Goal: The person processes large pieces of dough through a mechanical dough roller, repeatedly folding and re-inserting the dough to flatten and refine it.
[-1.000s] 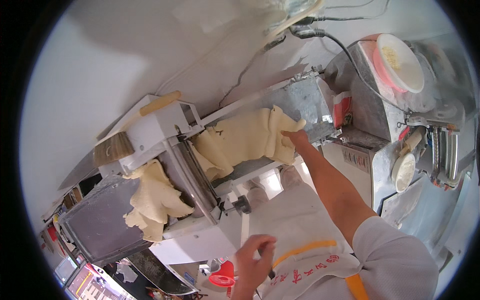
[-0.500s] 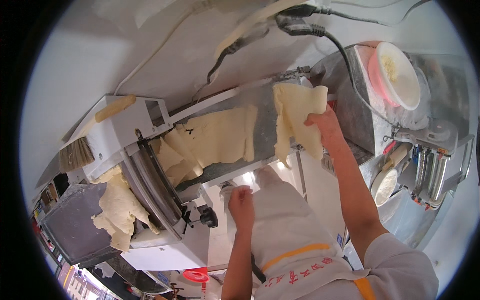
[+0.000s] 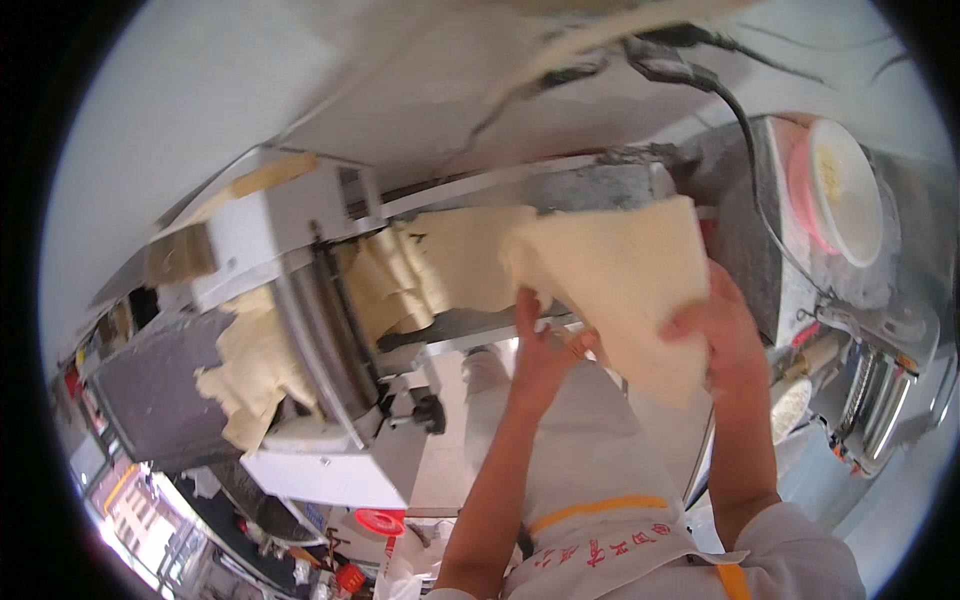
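Observation:
A pale dough sheet (image 3: 630,270) hangs raised over the right end of the dough sheeter's grey belt (image 3: 600,188). My right hand (image 3: 728,335) pinches its right edge between thumb and fingers. My left hand (image 3: 545,355) is at the sheet's lower left edge, fingers apart and open; whether the fingertips touch the dough is blurred. More dough (image 3: 470,255) lies flat on the belt, folded into layers toward the rollers. Beyond the steel roller (image 3: 325,335), a ragged piece of dough (image 3: 262,365) droops over the left side of the machine.
A brush with a wooden handle (image 3: 275,174) rests on the white machine housing. A black knob (image 3: 428,412) sticks out in front. At right are a pink-and-white bowl (image 3: 850,200), a small roller machine (image 3: 880,400) and a white scoop (image 3: 790,405). Black cables (image 3: 745,130) hang overhead.
My right hand has brought the dough sheet nearer and lower, and it is spread wider. My left hand has risen from beside the apron to the sheet's edge. The view has shifted.

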Action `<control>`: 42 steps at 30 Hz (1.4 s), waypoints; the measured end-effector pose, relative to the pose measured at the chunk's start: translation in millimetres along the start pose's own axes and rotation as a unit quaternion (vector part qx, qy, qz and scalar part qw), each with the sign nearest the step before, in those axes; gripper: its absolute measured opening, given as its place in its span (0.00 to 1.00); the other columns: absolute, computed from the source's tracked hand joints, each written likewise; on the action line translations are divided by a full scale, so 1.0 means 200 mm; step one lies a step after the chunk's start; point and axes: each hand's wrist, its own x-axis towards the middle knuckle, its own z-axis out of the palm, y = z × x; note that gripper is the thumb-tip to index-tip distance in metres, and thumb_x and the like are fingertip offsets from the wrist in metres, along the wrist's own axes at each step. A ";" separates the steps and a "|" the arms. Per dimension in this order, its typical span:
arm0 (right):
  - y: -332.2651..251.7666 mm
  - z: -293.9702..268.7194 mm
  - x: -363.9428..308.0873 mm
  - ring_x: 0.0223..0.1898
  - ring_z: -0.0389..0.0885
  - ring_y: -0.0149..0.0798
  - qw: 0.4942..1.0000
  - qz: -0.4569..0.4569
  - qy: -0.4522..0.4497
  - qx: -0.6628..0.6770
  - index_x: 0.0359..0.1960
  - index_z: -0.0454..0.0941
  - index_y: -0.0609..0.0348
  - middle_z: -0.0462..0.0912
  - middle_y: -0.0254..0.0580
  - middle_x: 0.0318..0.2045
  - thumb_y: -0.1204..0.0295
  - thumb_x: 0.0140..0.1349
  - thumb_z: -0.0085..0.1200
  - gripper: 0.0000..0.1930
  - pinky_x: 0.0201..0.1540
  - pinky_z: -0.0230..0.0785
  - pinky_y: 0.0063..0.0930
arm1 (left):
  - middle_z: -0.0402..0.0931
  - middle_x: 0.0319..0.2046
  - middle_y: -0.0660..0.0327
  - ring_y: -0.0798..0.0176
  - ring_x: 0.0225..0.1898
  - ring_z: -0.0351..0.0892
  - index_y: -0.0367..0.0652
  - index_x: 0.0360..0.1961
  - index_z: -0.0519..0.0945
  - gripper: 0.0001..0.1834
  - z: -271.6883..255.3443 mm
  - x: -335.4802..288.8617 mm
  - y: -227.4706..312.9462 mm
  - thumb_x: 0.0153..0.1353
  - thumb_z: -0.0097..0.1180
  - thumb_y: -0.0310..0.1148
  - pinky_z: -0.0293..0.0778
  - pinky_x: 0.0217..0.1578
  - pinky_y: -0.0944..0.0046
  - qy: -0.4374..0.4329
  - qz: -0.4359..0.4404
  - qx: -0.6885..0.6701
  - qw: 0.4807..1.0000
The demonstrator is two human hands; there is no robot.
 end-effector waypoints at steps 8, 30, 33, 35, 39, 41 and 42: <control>-0.15 0.58 -0.39 0.51 0.85 0.44 0.970 0.082 -0.227 0.017 0.62 0.75 0.70 0.85 0.48 0.50 0.81 0.29 0.64 0.45 0.56 0.75 0.33 | 0.65 0.69 0.50 0.51 0.69 0.68 0.37 0.74 0.58 0.46 -0.44 -0.42 0.48 0.62 0.71 0.39 0.67 0.66 0.50 0.026 0.012 -0.263 0.964; 1.31 2.11 0.14 0.49 0.78 0.57 0.752 -0.434 -0.090 -0.488 0.46 0.71 0.62 0.79 0.55 0.43 0.75 0.52 0.62 0.19 0.53 0.72 0.48 | 0.83 0.52 0.43 0.45 0.53 0.84 0.33 0.59 0.74 0.34 -2.85 -0.49 1.10 0.58 0.74 0.41 0.79 0.53 0.50 0.220 0.080 0.447 0.863; 1.43 2.22 0.30 0.51 0.76 0.59 0.761 -0.383 -0.172 -0.494 0.47 0.70 0.63 0.77 0.56 0.44 0.74 0.51 0.62 0.22 0.55 0.70 0.51 | 0.84 0.48 0.41 0.42 0.50 0.86 0.34 0.55 0.75 0.31 -2.67 -0.42 1.12 0.56 0.75 0.38 0.80 0.50 0.49 0.214 0.073 0.475 0.851; 1.50 2.22 0.41 0.52 0.76 0.60 0.762 -0.299 -0.142 -0.557 0.47 0.69 0.63 0.76 0.58 0.47 0.72 0.51 0.63 0.23 0.56 0.71 0.51 | 0.85 0.45 0.41 0.41 0.48 0.87 0.35 0.53 0.75 0.30 -2.61 -0.41 1.12 0.55 0.75 0.37 0.80 0.48 0.48 0.208 0.057 0.483 0.848; 1.52 2.11 0.43 0.54 0.75 0.60 0.761 -0.253 -0.137 -0.582 0.52 0.68 0.68 0.76 0.60 0.49 0.67 0.53 0.65 0.28 0.59 0.70 0.50 | 0.86 0.42 0.42 0.41 0.45 0.88 0.33 0.51 0.76 0.27 -2.56 -0.41 1.01 0.55 0.75 0.34 0.81 0.45 0.48 0.197 0.058 0.463 0.862; 1.49 2.08 0.45 0.56 0.74 0.59 0.748 -0.250 -0.105 -0.605 0.54 0.68 0.71 0.76 0.61 0.51 0.64 0.53 0.66 0.31 0.61 0.69 0.49 | 0.86 0.42 0.42 0.41 0.44 0.88 0.33 0.50 0.76 0.27 -2.53 -0.38 1.02 0.55 0.75 0.33 0.81 0.44 0.49 0.181 0.077 0.448 0.872; 1.48 2.07 0.46 0.56 0.74 0.59 0.744 -0.244 -0.106 -0.613 0.55 0.68 0.72 0.76 0.61 0.51 0.64 0.53 0.66 0.32 0.61 0.69 0.48 | 0.86 0.42 0.42 0.41 0.44 0.88 0.32 0.50 0.76 0.26 -2.51 -0.38 1.02 0.55 0.75 0.33 0.81 0.44 0.49 0.174 0.085 0.448 0.873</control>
